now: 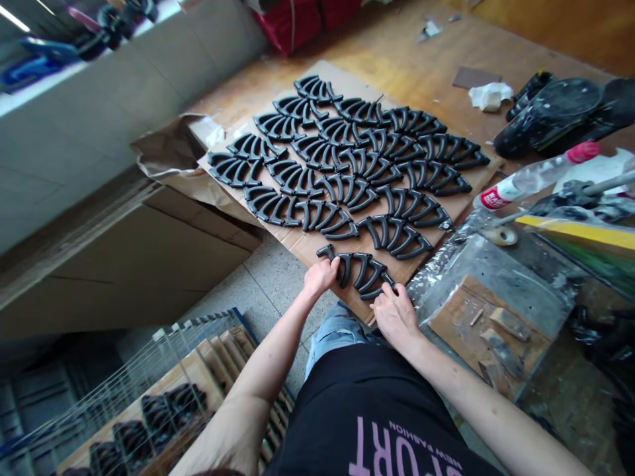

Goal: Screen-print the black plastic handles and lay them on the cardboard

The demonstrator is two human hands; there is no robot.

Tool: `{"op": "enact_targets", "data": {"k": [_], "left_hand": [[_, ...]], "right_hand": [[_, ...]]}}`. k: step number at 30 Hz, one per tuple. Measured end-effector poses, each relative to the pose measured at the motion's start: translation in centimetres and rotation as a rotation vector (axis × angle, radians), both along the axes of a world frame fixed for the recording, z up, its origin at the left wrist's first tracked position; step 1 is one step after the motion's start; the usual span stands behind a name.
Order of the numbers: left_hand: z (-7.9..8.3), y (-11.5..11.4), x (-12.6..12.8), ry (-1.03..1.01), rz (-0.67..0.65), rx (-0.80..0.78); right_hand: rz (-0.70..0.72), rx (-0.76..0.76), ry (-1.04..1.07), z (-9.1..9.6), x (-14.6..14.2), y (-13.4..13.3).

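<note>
A cardboard sheet (342, 74) on the wooden tabletop (238, 86) carries rows of curved black pieces (310, 152). Sound practice: handle the nearest row (364, 270) evenly from both ends, clear of its neighbours. That row lies between the left hand (321, 276) and right hand (395, 312), fingers narrow at either end; grip or mere touch cannot be determined.

The curved parts (325, 153) are glossy black, each with a short crosspiece at 1 end. They lie flat on a cardboard sheet (342, 76), set edge to edge in fan-shaped groups. 1 shorter group (364, 268) lies apart at the near edge, its 2 end parts partly hidden.
</note>
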State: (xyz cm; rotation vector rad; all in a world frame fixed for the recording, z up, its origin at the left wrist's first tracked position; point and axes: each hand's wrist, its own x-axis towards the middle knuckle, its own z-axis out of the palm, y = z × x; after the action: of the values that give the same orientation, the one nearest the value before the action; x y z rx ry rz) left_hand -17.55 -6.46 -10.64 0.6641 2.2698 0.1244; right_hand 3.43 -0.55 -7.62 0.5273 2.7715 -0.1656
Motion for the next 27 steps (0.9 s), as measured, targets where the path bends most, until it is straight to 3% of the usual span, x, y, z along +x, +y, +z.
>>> {"op": "enact_targets", "data": {"k": [7,17,21,24,27], "left_hand": [[0.6,-0.2,-0.4,0.086,-0.16,-0.049],[0.6,0.2,-2.0,0.079,-0.17,-0.046],[0.6,0.1,-2.9,0.059,-0.182,-0.04],[0.6,-0.7,-3.1,0.032,-0.191,-0.023],[0.4,-2.1,-2.9,-0.003,-0.191,-0.019]], "right_hand": [[-0.02,0.03,0.018,-1.0,0.5,0.4],[-0.136,0.01,0.093,-0.8,-2.9,1.8],[-0.147,-0.078,0.157,-0.4,-3.3,2.8],[-0.287,-0.16,0.317,0.2,-1.9,4.1],[-0.586,-0.266,0.458,0.1,0.1,6.2]]}}
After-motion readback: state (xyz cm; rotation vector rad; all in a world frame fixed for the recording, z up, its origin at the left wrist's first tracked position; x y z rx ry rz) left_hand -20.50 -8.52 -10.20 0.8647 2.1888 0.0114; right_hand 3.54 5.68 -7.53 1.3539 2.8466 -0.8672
